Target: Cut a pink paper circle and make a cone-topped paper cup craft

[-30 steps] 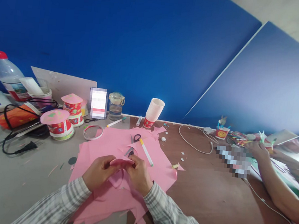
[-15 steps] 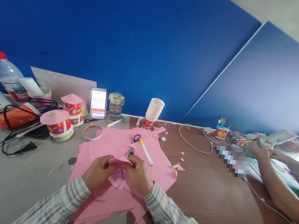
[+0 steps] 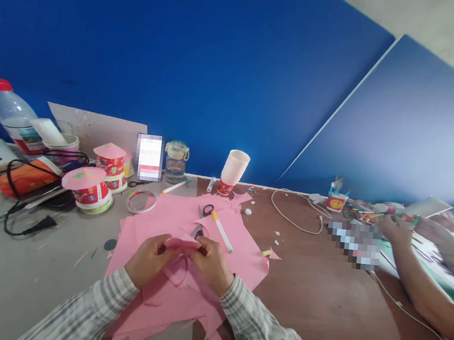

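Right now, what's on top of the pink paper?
Scissors and a marker lie on the paper. The left hand and right hand, holding a pink piece, cover whatever is beneath them.

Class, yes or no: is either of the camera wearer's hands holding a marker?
No: the left hand and right hand together hold a pink paper piece.

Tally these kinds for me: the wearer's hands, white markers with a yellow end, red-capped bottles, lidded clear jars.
Wearer's hands: 2 (left hand and right hand, both pinching a pink paper piece)
White markers with a yellow end: 2 (near marker, far marker)
Red-capped bottle: 1
Lidded clear jar: 1
Total: 6
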`<state>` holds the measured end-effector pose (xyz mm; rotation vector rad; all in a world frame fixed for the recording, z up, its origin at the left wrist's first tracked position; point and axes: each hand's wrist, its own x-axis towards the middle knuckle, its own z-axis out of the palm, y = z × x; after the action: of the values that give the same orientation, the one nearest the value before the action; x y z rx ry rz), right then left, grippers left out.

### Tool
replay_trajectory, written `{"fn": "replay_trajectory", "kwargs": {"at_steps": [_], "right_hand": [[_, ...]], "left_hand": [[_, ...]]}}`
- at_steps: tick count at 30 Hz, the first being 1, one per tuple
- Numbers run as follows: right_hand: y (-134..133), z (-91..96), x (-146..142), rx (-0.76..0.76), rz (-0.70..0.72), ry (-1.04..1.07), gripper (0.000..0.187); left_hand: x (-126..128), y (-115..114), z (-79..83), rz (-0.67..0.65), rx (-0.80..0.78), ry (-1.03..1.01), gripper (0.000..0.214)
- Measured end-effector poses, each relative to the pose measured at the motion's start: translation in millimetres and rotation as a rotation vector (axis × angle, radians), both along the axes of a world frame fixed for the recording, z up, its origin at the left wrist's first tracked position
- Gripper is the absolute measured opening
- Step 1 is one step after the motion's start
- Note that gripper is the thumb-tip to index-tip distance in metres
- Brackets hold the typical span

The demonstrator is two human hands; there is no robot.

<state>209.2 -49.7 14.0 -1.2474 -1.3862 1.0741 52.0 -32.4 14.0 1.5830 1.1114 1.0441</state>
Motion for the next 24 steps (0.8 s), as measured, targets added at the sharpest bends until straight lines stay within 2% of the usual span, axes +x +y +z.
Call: {"fn": "replay_trajectory", "kwargs": {"at_steps": [3, 5, 8, 11, 15, 19, 22, 24], "right_hand": [[0, -0.2, -1, -0.032, -0.013, 0.003, 0.007], [1, -2.1, -1, -0.068, -0.018, 0.109, 0.011], [4, -5.4, 1, -0.166, 0.030, 0.318, 0.017], [5, -4.8, 3, -0.272, 0.129, 0.418, 0.024], [2, 2.5, 3, -0.409, 0.234, 0.554, 0.040], [0, 8.5, 4, -0.488, 0.289, 0.656, 0.040], [1, 9.9, 6, -0.487, 0.278, 0.718, 0.040], [2, 10.1, 8, -0.463, 0.260, 0.749, 0.040]], "left_hand": [[-3, 0, -0.6, 0.082, 0.160, 0.130, 0.009], [-7, 1, -0.3, 0.152, 0.421, 0.284, 0.009], [-15, 3, 0.5, 0.163, 0.790, 0.435, 0.020], [-21, 4, 2.2, 0.169, 0.943, 0.499, 0.030], [-24, 3, 5.5, 0.163, 1.029, 0.558, 0.035], [-23, 2, 5.9, 0.138, 1.031, 0.573, 0.035], [-21, 3, 4.7, 0.148, 0.912, 0.500, 0.031], [-19, 5, 3.8, 0.211, 0.741, 0.380, 0.024]]}}
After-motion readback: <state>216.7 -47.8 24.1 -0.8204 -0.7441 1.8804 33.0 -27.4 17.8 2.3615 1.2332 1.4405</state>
